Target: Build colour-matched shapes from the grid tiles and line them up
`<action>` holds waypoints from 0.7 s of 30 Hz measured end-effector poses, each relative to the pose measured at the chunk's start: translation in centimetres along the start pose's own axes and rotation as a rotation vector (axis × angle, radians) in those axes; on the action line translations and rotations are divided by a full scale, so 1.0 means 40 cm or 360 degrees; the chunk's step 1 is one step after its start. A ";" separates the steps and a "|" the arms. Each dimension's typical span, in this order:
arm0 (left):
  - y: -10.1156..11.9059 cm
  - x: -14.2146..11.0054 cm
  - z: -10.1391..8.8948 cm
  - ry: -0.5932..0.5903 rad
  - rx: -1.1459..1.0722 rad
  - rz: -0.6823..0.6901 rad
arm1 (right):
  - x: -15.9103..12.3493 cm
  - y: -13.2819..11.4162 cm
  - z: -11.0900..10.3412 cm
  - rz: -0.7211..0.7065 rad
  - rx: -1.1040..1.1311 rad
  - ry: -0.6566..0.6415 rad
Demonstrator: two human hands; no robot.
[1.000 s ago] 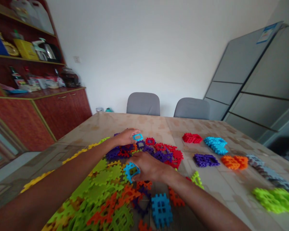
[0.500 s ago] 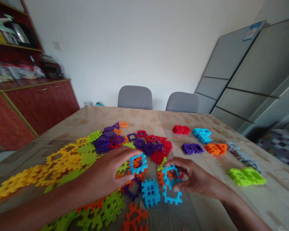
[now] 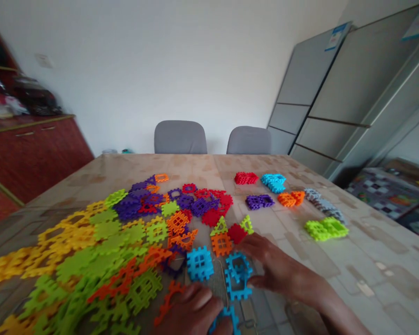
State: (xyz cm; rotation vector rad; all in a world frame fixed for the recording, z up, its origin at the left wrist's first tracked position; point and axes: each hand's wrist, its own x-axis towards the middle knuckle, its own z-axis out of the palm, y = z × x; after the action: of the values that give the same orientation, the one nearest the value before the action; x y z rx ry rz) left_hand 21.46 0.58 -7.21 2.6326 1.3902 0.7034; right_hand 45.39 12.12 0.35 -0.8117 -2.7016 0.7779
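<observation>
My left hand (image 3: 195,311) is low at the bottom of the view, its fingers curled over a blue toothed frame piece (image 3: 234,321), partly hidden by the hand. My right hand (image 3: 274,263) rests at the right side of two overlapping blue frame pieces (image 3: 238,291); its thumb and fingers are apart. Between and beyond the hands lies a blue window-pattern block (image 3: 199,264). An orange window piece (image 3: 221,244), a dark red piece (image 3: 236,232) and green triangle pieces (image 3: 219,226) lie just past the right hand.
A wide heap of yellow, green (image 3: 106,244), purple (image 3: 134,204) and red pieces covers the left and middle. Sorted red (image 3: 246,178), blue (image 3: 273,182), purple (image 3: 259,202), orange (image 3: 291,199), grey (image 3: 324,204) and green (image 3: 326,228) groups sit at right. Two chairs (image 3: 180,137) stand behind.
My left hand has come down and nearer with a blue frame piece. My right hand has lowered its blue frame onto the table and loosened its fingers. The view has turned right.
</observation>
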 end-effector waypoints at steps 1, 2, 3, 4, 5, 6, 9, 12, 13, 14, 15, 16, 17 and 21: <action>0.004 0.002 0.008 0.0063 0.0051 0.0036 | 0.002 -0.002 0.003 0.0001 -0.0022 -0.0017; 0.009 0.008 0.002 0.0109 0.0115 0.0103 | 0.004 -0.005 0.005 -0.0002 -0.0037 -0.0036; 0.015 0.017 -0.016 0.0121 0.0174 0.0191 | 0.006 -0.008 0.006 -0.0005 -0.0047 -0.0050; 0.021 0.028 -0.044 0.0136 0.0224 0.0303 | 0.008 -0.011 0.006 -0.0006 -0.0056 -0.0067; 0.025 0.039 -0.079 0.0030 0.0234 0.0306 | 0.010 -0.013 0.005 -0.0004 -0.0064 -0.0083; 0.028 0.048 -0.117 -0.0080 0.0164 0.0283 | 0.012 -0.014 0.004 0.0002 -0.0072 -0.0096; 0.021 0.059 -0.206 -0.0198 0.0066 0.0104 | 0.015 -0.012 0.001 0.0025 -0.0090 -0.0105; 0.002 0.048 -0.232 -0.0117 0.0061 0.0027 | 0.014 -0.008 -0.009 0.0025 -0.0089 -0.0083; -0.005 0.043 -0.231 -0.0083 0.0062 0.0025 | 0.013 -0.009 -0.015 0.0027 -0.0084 -0.0081; -0.010 0.039 -0.228 -0.0055 0.0065 0.0020 | 0.012 -0.012 -0.022 0.0032 -0.0074 -0.0083; -0.014 0.036 -0.225 -0.0037 0.0065 0.0015 | 0.011 -0.015 -0.029 0.0036 -0.0062 -0.0095; -0.016 0.035 -0.223 -0.0033 0.0063 0.0004 | 0.009 -0.020 -0.036 0.0039 -0.0048 -0.0112; -0.018 0.035 -0.222 -0.0041 0.0057 -0.0004 | 0.008 -0.025 -0.042 0.0040 -0.0035 -0.0125; -0.021 0.041 -0.221 -0.0127 0.0013 -0.0050 | 0.002 -0.045 -0.042 0.0007 -0.0034 -0.0176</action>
State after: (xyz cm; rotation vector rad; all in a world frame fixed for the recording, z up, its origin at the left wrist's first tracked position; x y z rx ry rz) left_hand 17.78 1.16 1.01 2.6077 1.4122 0.5834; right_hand 45.08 11.59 2.75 -0.8023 -2.8104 0.8195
